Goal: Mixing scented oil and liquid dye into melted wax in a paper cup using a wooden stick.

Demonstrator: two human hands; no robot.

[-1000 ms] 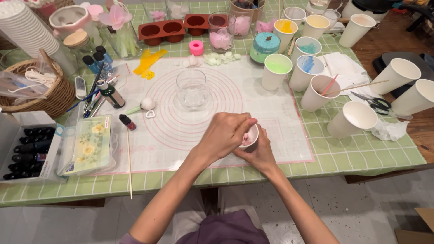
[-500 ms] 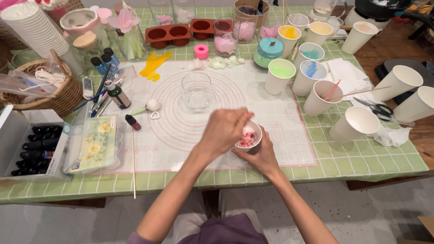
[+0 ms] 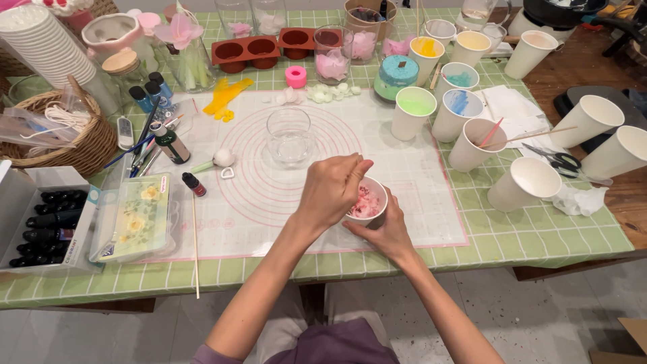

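A small white paper cup (image 3: pixel 369 202) with lumpy pink material inside stands on the white silicone mat (image 3: pixel 418 202) near the table's front edge. My right hand (image 3: pixel 384 232) wraps around the cup from the near side and holds it. My left hand (image 3: pixel 330 192) hovers over the cup's left rim. Its fingers are pinched together above the pink contents, and anything between them is hidden. An empty clear glass (image 3: pixel 290 137) stands on the mat just beyond my hands.
Several paper cups (image 3: pixel 465 108) with coloured contents and sticks crowd the right. Scissors (image 3: pixel 559 160) and crumpled tissue lie far right. A wicker basket (image 3: pixel 67 135), a box of dark bottles (image 3: pixel 40 222), a floral tin (image 3: pixel 138 216) and a long skewer (image 3: pixel 195 249) are on the left. Brown moulds (image 3: pixel 263 48) sit at the back.
My left hand has shifted slightly over the cup, from covering it to sitting at its left rim, so the pink contents show. My right hand keeps its hold on the cup.
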